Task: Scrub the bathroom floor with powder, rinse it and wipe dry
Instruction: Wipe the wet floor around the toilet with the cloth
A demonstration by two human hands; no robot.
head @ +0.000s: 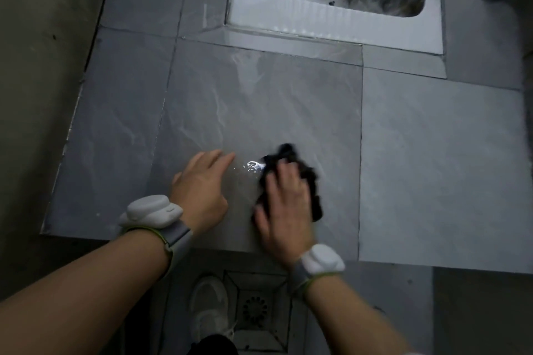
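Both forearms bare, no sleeves in view. Left wrist: white rounded tracker (151, 210), stacked pebble shape, on a grey band (177, 239) edged in yellow-green. Right wrist: smaller white rounded tracker (323, 259), same grey strap (300, 278) with a yellow-green edge. Left hand (199, 184) and right hand (284, 206) bare, no gloves or rings seen. White lace-up shoe (209, 308) low in frame, dark trouser leg (213, 344) at the bottom edge.
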